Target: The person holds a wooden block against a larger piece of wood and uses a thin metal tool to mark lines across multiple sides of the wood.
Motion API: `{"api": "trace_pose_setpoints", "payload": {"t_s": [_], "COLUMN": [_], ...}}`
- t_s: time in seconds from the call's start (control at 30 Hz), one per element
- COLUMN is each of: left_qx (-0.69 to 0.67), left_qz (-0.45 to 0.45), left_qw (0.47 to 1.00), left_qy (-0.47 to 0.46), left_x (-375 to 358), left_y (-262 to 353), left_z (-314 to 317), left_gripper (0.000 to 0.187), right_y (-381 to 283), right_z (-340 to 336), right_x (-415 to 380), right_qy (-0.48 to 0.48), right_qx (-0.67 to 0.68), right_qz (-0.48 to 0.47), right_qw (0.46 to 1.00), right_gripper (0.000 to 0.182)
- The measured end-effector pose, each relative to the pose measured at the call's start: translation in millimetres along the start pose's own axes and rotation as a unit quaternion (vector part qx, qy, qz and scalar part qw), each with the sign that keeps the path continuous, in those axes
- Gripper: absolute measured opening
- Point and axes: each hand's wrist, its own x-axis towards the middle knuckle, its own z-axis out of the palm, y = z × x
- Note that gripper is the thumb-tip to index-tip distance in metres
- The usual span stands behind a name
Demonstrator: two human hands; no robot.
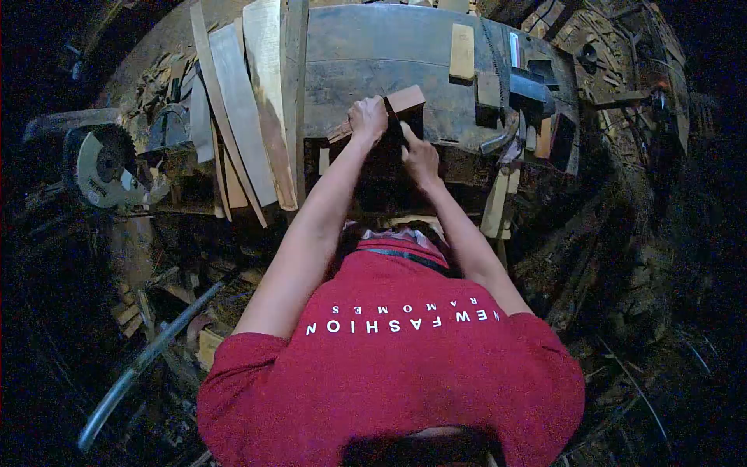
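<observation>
At the front edge of the dark workbench [350, 47], my left hand [368, 120] is closed, with its fingers curled over the end of a reddish wooden piece [340, 132]. Just right of it, my right hand [421, 158] is closed around a narrow tool or handle, with a thumb or light-coloured part pointing up. A dark, thin shape runs between the two hands; I cannot make out exactly what it is. Beyond my right hand lies a pale wooden block [406, 98], close to both hands.
Long boards [241, 101] lean across the bench at the left, beside a circular saw [106, 165]. A wooden block [461, 53] and a blue-grey metal tool [530, 88] lie at the right. A metal pipe [148, 354] slants at the lower left, among scrap wood.
</observation>
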Motion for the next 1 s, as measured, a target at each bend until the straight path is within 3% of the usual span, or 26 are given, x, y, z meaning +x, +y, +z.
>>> {"api": "trace_pose_setpoints", "payload": {"t_s": [0.13, 0.33, 0.43, 0.57, 0.7, 0.77, 0.87, 1.0], "left_qx": [0.007, 0.021, 0.013, -0.002, -0.012, 0.016, 0.021, 0.029], "left_qz": [0.003, -0.016, -0.002, -0.016, -0.014, -0.009, 0.002, -0.016], "left_qw": [1.000, 1.000, 1.000, 1.000, 1.000, 0.999, 1.000, 0.999], "left_qy": [-0.013, 0.000, 0.010, 0.007, -0.015, -0.029, 0.009, -0.006], "left_x": [4, 3, 3, 0, 1, 2, 2, 0], "left_y": [-7, -5, -6, -3, -1, -3, -7, 1], "left_z": [5, 9, 13, 1, -8, 0, 11, 1], "left_gripper": [0.012, 0.012, 0.012, 0.012, 0.012, 0.013, 0.013, 0.013], "right_y": [-8, 12, 3, 3, -11, 2, 13, 7], "right_z": [8, -14, -12, 23, -3, -9, -14, 3], "right_x": [16, -56, -35, 27, 5, -26, -59, -13], "right_qy": [0.019, -0.019, -0.036, 0.036, 0.022, -0.042, -0.019, -0.012], "right_qx": [0.001, 0.037, 0.006, 0.012, 0.016, -0.017, 0.017, -0.015], "right_qz": [-0.020, 0.012, 0.027, -0.047, -0.050, 0.013, -0.006, -0.012], "right_qw": [1.000, 0.999, 0.999, 0.998, 0.998, 0.999, 1.000, 1.000], "right_gripper": [0.056, 0.055, 0.054, 0.054, 0.055, 0.056, 0.058, 0.055]}}
